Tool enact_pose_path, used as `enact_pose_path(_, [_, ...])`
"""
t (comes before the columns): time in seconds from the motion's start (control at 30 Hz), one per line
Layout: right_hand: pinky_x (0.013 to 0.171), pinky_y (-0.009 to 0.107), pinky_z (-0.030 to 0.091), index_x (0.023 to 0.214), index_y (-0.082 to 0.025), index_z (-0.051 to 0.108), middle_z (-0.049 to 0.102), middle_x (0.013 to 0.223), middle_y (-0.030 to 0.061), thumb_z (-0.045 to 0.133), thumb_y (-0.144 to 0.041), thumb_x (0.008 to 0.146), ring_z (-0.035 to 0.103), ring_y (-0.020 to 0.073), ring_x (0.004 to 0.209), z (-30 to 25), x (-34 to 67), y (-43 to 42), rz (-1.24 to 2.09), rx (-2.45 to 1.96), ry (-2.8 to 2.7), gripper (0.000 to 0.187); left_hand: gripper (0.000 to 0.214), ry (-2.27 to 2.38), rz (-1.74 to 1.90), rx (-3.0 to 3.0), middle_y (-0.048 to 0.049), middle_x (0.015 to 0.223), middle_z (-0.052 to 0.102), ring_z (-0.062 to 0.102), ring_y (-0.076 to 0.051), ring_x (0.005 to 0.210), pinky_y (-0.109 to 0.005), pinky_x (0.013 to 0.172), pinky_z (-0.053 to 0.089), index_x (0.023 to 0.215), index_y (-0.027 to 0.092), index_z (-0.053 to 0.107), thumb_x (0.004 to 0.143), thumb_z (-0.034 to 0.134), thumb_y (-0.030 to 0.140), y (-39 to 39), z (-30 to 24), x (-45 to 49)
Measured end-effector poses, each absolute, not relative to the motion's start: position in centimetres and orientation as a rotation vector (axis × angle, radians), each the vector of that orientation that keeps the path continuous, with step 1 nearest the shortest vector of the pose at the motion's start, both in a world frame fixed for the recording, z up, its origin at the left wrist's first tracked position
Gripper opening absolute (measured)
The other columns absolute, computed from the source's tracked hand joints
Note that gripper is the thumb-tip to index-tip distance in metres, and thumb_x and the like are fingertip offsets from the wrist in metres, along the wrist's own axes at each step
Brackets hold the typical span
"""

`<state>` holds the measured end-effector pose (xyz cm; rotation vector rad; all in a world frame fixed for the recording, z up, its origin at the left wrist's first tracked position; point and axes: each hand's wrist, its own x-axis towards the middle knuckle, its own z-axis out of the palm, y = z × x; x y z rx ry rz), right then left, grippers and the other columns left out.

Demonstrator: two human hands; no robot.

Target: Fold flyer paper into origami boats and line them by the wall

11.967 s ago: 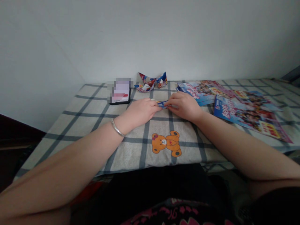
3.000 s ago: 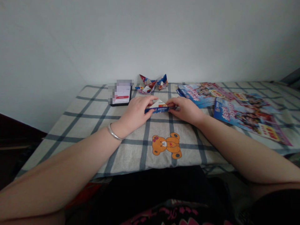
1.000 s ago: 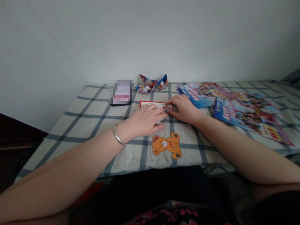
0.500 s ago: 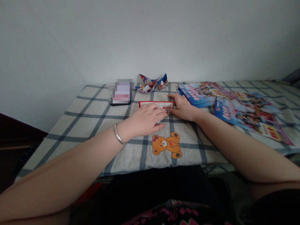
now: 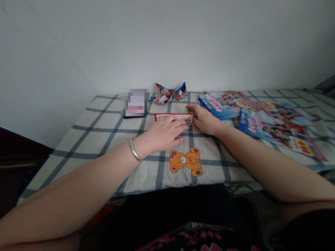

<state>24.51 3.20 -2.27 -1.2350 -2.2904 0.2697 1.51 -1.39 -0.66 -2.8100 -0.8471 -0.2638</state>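
A folded paper (image 5: 178,116) with a red border and white face lies flat on the checked cloth (image 5: 99,132). My left hand (image 5: 164,134), a silver bangle on its wrist, rests palm down over the paper's near part, fingers stretched out. My right hand (image 5: 205,120) lies flat at the paper's right end, with its fingers touching the right edge. Most of the paper is hidden under my left hand.
Folded paper shapes (image 5: 169,93) sit at the back by the wall. A phone (image 5: 134,104) lies to the left of them. Colourful leaflets (image 5: 261,118) are spread on the right. An orange bear print (image 5: 186,161) marks the cloth near me.
Earlier both hands pinched the paper as a narrow folded strip, then as a triangle. Now it lies opened flat, with both hands flat on it. My right hand has slid to its right edge.
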Motion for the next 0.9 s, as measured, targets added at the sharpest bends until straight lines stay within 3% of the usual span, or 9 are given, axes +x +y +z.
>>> enact_pose_path(0.23, [0.115,0.054,0.037,0.141,-0.015,0.043,0.055,0.142,0.0194,0.057,-0.028,0.086,0.049,0.0332,0.136,-2.1,24.3,2.7,0.184,-1.195,-2.407,0.059,0.042,-0.852,-0.297,-2.802,-0.0082,0.134,0.063,0.051,-0.028,0.122,-0.043,0.106,0.041,0.131,0.017,0.061,0.099,0.053,0.043,-1.5,-0.5,1.6])
enact_pose_path(0.77, [0.113,0.052,0.041,0.141,-0.014,0.042,0.055,0.142,0.0195,0.053,-0.02,0.085,0.051,0.0314,0.135,-2.2,24.8,2.8,0.225,-1.15,-2.376,0.057,0.018,-0.667,-0.332,-2.873,-0.0063,0.117,0.07,0.062,-0.023,0.114,-0.041,0.103,0.046,0.108,0.019,0.068,0.094,0.059,0.027,-1.5,0.6,-0.3])
enact_pose_path(0.9, [0.113,0.052,0.043,0.142,-0.016,0.04,0.056,0.142,0.0191,0.055,-0.018,0.083,0.053,0.0303,0.135,-2.1,24.9,2.6,0.267,-1.128,-2.344,0.061,0.035,-0.742,-0.475,-2.759,-0.0114,0.141,0.058,0.049,-0.031,0.133,-0.05,0.112,0.04,0.121,0.018,0.064,0.09,0.065,0.032,-1.6,0.3,-0.4])
